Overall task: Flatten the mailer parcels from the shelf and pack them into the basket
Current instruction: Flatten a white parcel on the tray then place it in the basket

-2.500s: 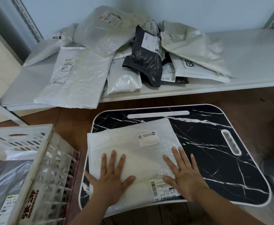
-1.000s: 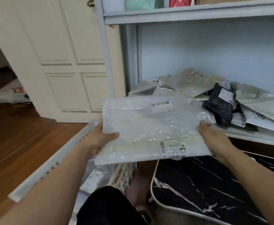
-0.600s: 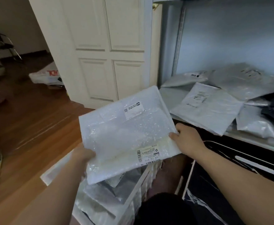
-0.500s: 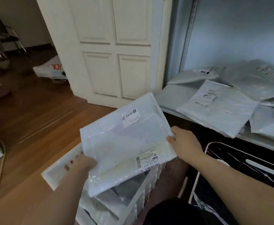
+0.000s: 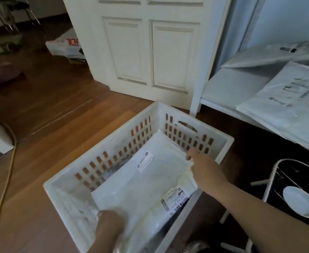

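The white bubble mailer [image 5: 150,183] lies tilted inside the white slotted basket [image 5: 99,157] on the wooden floor, atop other parcels. The left hand [image 5: 109,229] grips its near-left corner while the right hand [image 5: 203,168] pinches its far-right edge, so the mailer spans between the two grips. More white mailers [image 5: 289,105] rest on the shelf [image 5: 228,88] to the right.

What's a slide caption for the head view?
Both hands, left hand and right hand, lower a flattened white mailer into the white slatted basket.
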Available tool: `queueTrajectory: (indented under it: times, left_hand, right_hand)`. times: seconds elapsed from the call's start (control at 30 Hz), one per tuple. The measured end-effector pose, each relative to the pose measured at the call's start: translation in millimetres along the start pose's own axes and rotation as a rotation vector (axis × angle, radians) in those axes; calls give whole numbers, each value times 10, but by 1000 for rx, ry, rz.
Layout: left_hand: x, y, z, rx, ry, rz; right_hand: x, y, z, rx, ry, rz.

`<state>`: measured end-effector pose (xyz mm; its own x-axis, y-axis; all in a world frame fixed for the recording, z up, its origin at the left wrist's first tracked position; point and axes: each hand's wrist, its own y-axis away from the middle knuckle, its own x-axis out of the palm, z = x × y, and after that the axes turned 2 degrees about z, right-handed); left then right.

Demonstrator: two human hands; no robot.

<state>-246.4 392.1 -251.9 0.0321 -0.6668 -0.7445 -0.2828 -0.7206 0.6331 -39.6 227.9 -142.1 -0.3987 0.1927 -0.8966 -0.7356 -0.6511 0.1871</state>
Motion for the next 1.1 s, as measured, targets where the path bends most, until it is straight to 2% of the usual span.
queueTrajectory:
  times: [0.1,0.27,0.33,0.43,0.5,0.6,0.67,0.73,0.8,0.87,0.9,0.97,1.0,1.1]
  left_hand:
    - [171,-52,-42,-32,29,-55]
    - [184,-208,-175,-33,-272,41]
    - [242,-304,-116,-33,-298,45]
    - [323,-457,30,-203,-127,61]
    - [372,-553,48,-249,-35,36]
    - [437,-544,-36,-282,-88,177]
    - [480,-480,-93,-269,-129,177]
    - [447,-402,-158,-229,-270,175]
    - [326,-319,-291,-143,-522,143]
    - [250,-264,-464,48,-782,8]
    - [266,-273,-543,184,-816,-67]
    - [356,-278,-724,450,-700,-124]
    - [404,-266,-804,501,-635,-67]
    - [602,-354,-837,382,-524,122]
  right_hand:
    - [120,-100,-10,-64,181,94]
    - [280,-217,17,-119,514,336]
    - [315,-264,6,-137,589,386]
    - [337,-307,17,-131,580,404]
    - [370,-326,-1,-127,532,369]
    - [396,-295,-10,-131,515,348]
    - [408,-284,-11,-121,473,338]
    - [409,-274,-19,-120,410,311]
    - [418,-261,-35,-126,355,259]
    - [435,-254,-55,-133,339,221]
    - [450,-249,-48,-131,342,215]
    - [461,-252,-39,-125,362,215]
    - [469,-255,-42,-123,370,219]
    - [483,-253,-58,-135,364,205]
